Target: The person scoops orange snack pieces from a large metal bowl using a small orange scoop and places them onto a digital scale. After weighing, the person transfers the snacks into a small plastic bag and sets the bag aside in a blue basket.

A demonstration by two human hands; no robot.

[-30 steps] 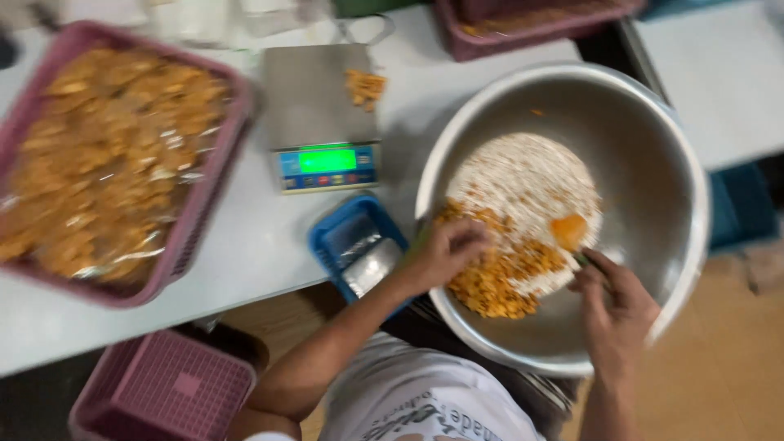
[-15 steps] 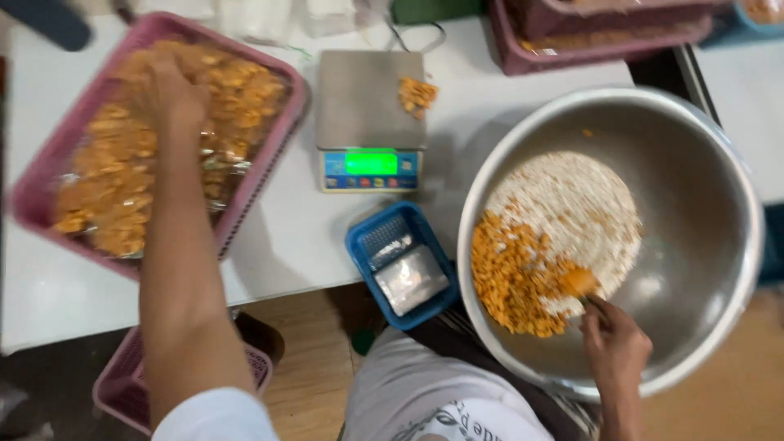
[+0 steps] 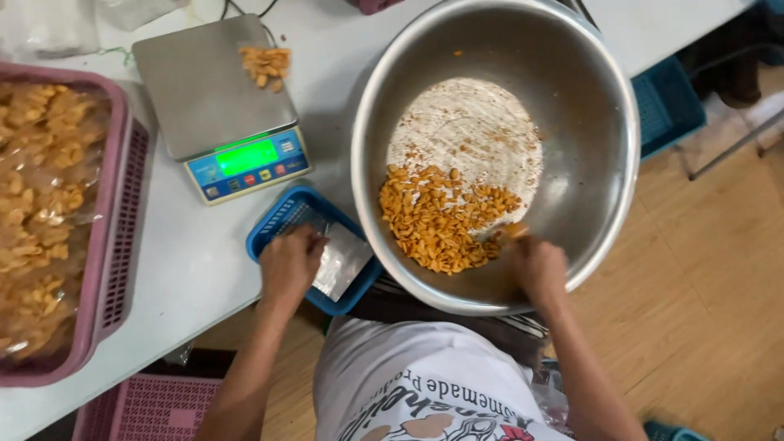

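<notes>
left hand: fingers curled into the small blue basket, pinching at the clear plastic bags just right of the fingertips; we can't confirm it has one lifted.
right hand: closed around a small scoop at the near edge of the fried snack pile inside the steel bowl.
doing it well: we'd peel one bag only, keep the scoop level, and load from the pile edge nearest the grip.
scale: up and left of the left hand, a few snack pieces on its platter.
hard to see: scoop mostly covered by the right hand; bag count unclear; pink tray cut off at left.
</notes>
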